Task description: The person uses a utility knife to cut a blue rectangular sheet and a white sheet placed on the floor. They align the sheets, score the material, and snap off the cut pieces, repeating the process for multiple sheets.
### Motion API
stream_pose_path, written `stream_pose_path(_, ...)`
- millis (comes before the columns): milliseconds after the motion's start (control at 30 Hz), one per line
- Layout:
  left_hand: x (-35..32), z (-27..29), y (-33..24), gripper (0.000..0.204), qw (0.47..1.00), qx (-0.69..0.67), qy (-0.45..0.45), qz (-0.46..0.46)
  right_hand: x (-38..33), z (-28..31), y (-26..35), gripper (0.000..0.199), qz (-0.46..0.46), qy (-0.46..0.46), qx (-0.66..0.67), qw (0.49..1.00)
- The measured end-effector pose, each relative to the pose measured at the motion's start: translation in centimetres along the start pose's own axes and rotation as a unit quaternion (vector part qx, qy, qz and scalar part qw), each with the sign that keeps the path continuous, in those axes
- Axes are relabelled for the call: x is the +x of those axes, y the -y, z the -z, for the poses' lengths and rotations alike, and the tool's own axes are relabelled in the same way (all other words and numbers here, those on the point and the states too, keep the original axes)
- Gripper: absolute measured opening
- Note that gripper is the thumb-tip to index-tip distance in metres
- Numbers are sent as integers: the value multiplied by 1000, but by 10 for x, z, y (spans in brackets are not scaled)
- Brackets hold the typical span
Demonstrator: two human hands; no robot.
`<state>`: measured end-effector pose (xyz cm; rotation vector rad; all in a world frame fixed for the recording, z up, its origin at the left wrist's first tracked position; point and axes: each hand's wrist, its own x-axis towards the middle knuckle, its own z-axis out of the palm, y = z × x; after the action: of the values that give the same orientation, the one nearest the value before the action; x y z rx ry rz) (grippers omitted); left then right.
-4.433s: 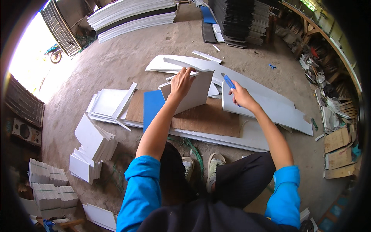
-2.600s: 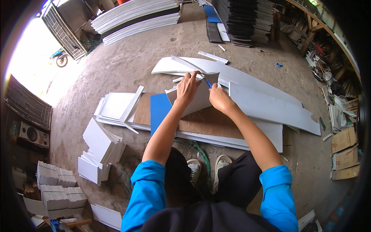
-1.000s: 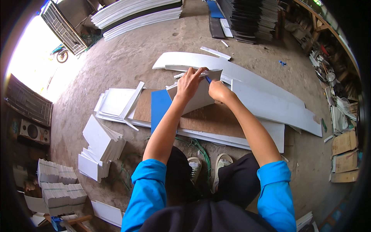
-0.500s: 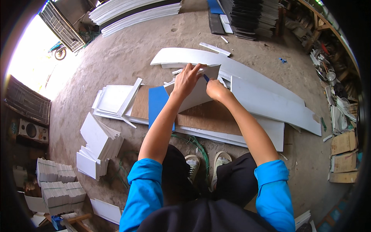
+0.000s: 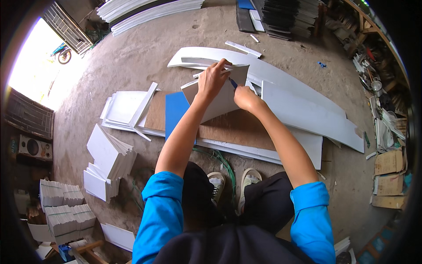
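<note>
A white board (image 5: 223, 100) stands tilted on a brown wooden panel (image 5: 239, 132). My left hand (image 5: 212, 80) grips its upper edge, fingers curled over the top. In my right hand (image 5: 248, 99) is a slim blue utility knife (image 5: 233, 82), its tip at the board's face just below the upper edge. Whether the blade is in the board cannot be made out. Beyond my left hand a narrow white strip (image 5: 198, 60) sticks out to the left; its right end is hidden. A blue sheet (image 5: 175, 112) lies on the panel, partly under my left forearm.
Large white sheets (image 5: 303, 114) lie under and behind the panel. Cut white pieces (image 5: 107, 154) and tied bundles (image 5: 66, 220) stand at the left. Green twine (image 5: 226, 165) lies near my shoes. Cardboard boxes (image 5: 389, 163) line the right side; stacked sheets (image 5: 149, 15) lie far back.
My left hand has moved up and away a little with the board's upper edge. The narrow white strip beyond it shows more. My view has shifted slightly.
</note>
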<state>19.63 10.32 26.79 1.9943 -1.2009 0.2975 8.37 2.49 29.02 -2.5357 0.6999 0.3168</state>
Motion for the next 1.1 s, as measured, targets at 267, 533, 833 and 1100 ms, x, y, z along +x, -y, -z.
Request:
stream_pose_path(267, 0, -2, -1, 32, 1000, 0, -2, 19, 27, -17, -3, 33, -50, -33, 56, 997)
stream_pose_path(533, 1, -9, 1, 42, 995, 98, -4, 1, 23, -19, -7, 30, -32, -42, 31, 998)
stream_pose_path(833, 8, -13, -17, 43, 995, 69, 67, -15, 69, -101, -114, 26, -70, 235, -178, 953)
stream_pose_path(1100, 6, -5, 16, 47, 989, 130, 61, -28, 46, -75, -104, 26, -181, 124, 11, 976)
